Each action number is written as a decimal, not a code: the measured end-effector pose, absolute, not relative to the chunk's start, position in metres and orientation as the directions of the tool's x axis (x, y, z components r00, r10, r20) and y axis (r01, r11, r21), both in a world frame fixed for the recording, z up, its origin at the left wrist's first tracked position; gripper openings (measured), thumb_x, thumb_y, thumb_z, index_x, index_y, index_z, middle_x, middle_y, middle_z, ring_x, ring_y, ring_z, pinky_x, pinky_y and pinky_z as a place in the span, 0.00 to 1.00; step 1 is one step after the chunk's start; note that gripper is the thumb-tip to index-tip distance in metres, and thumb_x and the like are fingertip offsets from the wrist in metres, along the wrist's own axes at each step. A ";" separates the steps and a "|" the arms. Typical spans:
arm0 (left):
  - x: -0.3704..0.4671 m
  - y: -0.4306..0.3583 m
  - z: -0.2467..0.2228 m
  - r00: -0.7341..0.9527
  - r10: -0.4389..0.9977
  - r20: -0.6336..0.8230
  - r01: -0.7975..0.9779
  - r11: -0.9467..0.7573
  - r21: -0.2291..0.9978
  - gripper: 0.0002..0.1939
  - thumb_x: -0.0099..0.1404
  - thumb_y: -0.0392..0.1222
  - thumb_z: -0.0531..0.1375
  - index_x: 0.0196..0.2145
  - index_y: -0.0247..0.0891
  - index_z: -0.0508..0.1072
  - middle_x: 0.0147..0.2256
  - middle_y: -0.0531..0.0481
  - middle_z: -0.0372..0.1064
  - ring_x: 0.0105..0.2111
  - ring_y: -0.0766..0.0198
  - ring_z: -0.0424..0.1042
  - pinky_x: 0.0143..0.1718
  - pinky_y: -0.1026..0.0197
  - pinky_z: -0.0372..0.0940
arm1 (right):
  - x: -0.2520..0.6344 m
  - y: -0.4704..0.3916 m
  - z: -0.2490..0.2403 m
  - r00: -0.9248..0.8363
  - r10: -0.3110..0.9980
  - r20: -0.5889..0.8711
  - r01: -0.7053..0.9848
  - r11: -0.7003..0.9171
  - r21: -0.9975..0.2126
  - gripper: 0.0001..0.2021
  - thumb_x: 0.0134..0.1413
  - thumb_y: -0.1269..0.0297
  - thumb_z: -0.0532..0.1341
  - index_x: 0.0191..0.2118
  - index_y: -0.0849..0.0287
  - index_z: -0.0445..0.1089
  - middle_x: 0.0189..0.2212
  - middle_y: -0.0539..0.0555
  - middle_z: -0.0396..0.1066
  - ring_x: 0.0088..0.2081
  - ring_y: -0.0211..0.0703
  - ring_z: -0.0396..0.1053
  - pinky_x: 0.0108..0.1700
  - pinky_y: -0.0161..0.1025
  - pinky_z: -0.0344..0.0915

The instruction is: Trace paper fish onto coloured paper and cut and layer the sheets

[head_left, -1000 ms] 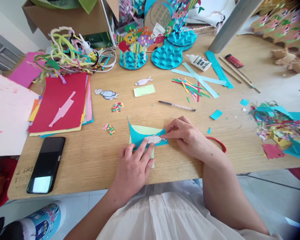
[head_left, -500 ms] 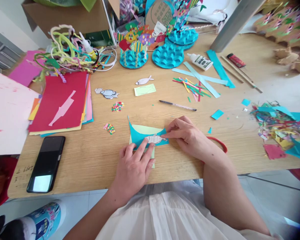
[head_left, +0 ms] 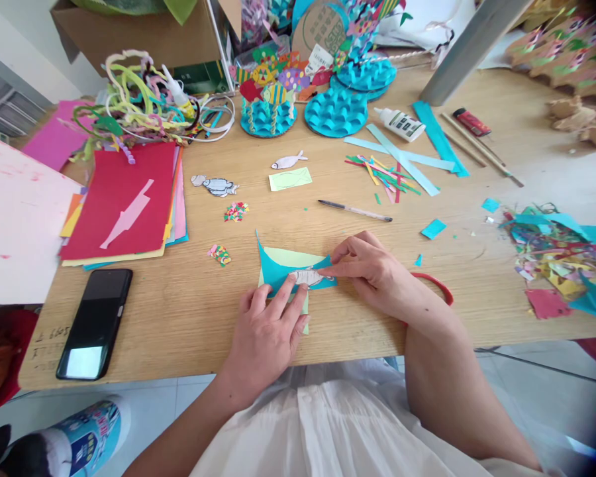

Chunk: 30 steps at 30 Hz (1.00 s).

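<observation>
A white paper fish cutout with dark outlines lies on a piece of blue paper near the table's front edge. Light green paper shows beneath the blue piece. My left hand is open, fingers spread, two fingertips pressing on the fish's left and lower part. From the right, my right hand has its fingers bent in, one fingertip on the tail end and others at the blue paper's right edge. Its palm side is hidden. Red-handled scissors lie partly under my right forearm.
A pen, paper strips and a glue bottle lie farther back. Paper scraps are heaped at right. Coloured sheets and a phone occupy the left. Blue bumpy discs stand at the back.
The whole view has shifted very slightly. Both hands and the paper fish keep the same positions relative to each other.
</observation>
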<state>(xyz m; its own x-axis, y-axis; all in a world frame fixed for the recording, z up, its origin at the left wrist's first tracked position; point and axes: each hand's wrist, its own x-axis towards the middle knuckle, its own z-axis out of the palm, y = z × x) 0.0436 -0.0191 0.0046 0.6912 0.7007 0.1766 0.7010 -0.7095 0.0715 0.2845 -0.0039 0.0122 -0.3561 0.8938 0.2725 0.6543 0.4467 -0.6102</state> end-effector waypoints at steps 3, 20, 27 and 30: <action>0.043 -0.019 0.003 0.694 0.695 0.186 0.696 -0.715 0.075 0.21 0.70 0.45 0.55 0.59 0.43 0.68 0.60 0.47 0.64 0.45 0.51 0.63 0.43 0.48 0.59 | 0.283 -0.004 0.012 -0.376 0.892 0.251 0.667 0.448 -0.595 0.23 0.58 0.81 0.53 0.44 0.47 0.79 0.37 0.57 0.69 0.41 0.46 0.62 0.46 0.47 0.64; 0.019 -0.029 0.002 0.676 0.664 0.320 0.601 -0.748 0.281 0.16 0.69 0.38 0.56 0.51 0.26 0.72 0.50 0.39 0.72 0.56 0.50 0.64 0.56 0.48 0.63 | 0.268 -0.004 0.006 -0.425 0.865 0.267 0.690 0.500 -0.523 0.26 0.55 0.83 0.52 0.46 0.48 0.78 0.38 0.58 0.66 0.40 0.47 0.59 0.43 0.46 0.63; 0.018 -0.033 0.002 0.629 0.689 0.361 0.641 -0.722 0.261 0.15 0.68 0.39 0.58 0.49 0.30 0.74 0.52 0.42 0.73 0.45 0.50 0.68 0.42 0.49 0.67 | 0.249 -0.005 0.009 -0.462 0.852 0.246 0.708 0.521 -0.477 0.25 0.57 0.81 0.53 0.49 0.48 0.77 0.38 0.58 0.67 0.42 0.49 0.60 0.43 0.47 0.63; 0.017 -0.033 0.003 0.625 0.691 0.363 0.641 -0.719 0.268 0.14 0.68 0.39 0.57 0.49 0.31 0.74 0.52 0.42 0.73 0.45 0.52 0.68 0.41 0.49 0.66 | 0.247 -0.004 0.009 -0.451 0.857 0.247 0.720 0.514 -0.466 0.25 0.57 0.81 0.53 0.49 0.47 0.77 0.39 0.58 0.68 0.42 0.49 0.60 0.43 0.47 0.63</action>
<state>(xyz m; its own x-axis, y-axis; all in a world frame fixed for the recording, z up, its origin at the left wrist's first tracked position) 0.0172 -0.0328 0.0028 0.6248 0.6914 0.3627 0.6408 -0.7195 0.2678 0.2467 -0.0042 0.0086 -0.4514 0.8574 0.2472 0.7202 0.5136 -0.4664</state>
